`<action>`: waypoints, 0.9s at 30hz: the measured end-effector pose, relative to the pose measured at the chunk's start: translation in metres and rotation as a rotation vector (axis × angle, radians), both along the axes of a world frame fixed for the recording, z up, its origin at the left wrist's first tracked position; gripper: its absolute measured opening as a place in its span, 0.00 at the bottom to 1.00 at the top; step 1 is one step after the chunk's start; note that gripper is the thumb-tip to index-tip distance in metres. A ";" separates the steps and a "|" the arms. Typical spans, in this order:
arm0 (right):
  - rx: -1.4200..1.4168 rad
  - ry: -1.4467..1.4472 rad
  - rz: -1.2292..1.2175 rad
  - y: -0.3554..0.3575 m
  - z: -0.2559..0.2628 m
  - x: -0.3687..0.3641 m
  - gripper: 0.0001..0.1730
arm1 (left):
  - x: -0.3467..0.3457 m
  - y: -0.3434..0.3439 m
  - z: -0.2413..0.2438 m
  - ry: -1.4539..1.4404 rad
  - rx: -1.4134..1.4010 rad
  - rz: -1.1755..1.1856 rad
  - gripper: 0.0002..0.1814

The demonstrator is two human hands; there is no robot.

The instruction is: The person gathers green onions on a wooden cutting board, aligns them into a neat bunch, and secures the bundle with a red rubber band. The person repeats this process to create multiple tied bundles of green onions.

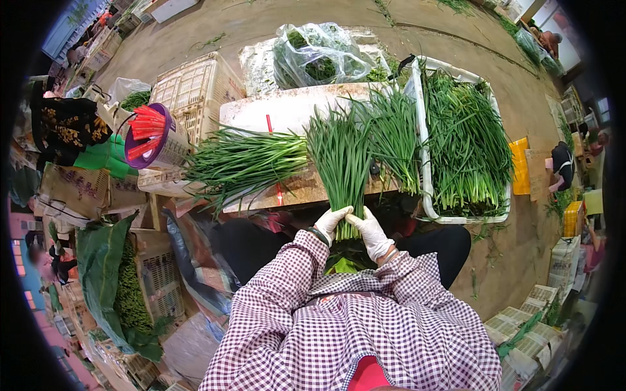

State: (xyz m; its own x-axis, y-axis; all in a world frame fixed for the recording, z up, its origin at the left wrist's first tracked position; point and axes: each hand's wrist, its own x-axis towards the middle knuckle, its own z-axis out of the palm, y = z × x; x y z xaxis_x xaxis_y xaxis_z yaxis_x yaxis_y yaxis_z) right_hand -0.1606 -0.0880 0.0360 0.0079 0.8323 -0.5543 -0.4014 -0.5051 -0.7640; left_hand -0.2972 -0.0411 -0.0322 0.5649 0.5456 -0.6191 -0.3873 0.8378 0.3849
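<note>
My left hand [333, 223] and my right hand [371, 233], both in whitish gloves, grip the pale stem ends of a bunch of green garlic chives [341, 168] from either side. Its leaves point away from me over a board. To the left, a second bunch of chives [259, 154] lies crosswise on a red strip [279, 193], whose two ends show. A looser bunch [397, 134] lies to the right, against a white plastic crate [427, 188] full of chives [467, 141].
A purple bucket [168, 139] of red strips stands at the left by stacked plastic crates [193, 93]. Beyond the board sits a clear plastic bag [318, 56] of greens. A green sheet [100, 273] partly covers a crate of greens at lower left. Other people are at the far edges.
</note>
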 end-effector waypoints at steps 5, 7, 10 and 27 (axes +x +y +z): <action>0.161 -0.215 0.119 -0.015 -0.045 -0.003 0.48 | 0.015 -0.012 -0.017 0.018 0.055 -0.017 0.26; 0.066 -0.306 0.113 -0.015 -0.047 -0.004 0.44 | 0.019 -0.012 -0.025 0.167 0.190 -0.085 0.30; -0.021 -0.464 0.113 -0.014 -0.040 -0.004 0.39 | 0.022 -0.003 -0.028 0.274 0.359 -0.227 0.32; 0.493 -1.283 0.321 -0.065 0.122 0.087 0.40 | 0.025 0.033 0.118 -0.275 -0.087 0.442 0.10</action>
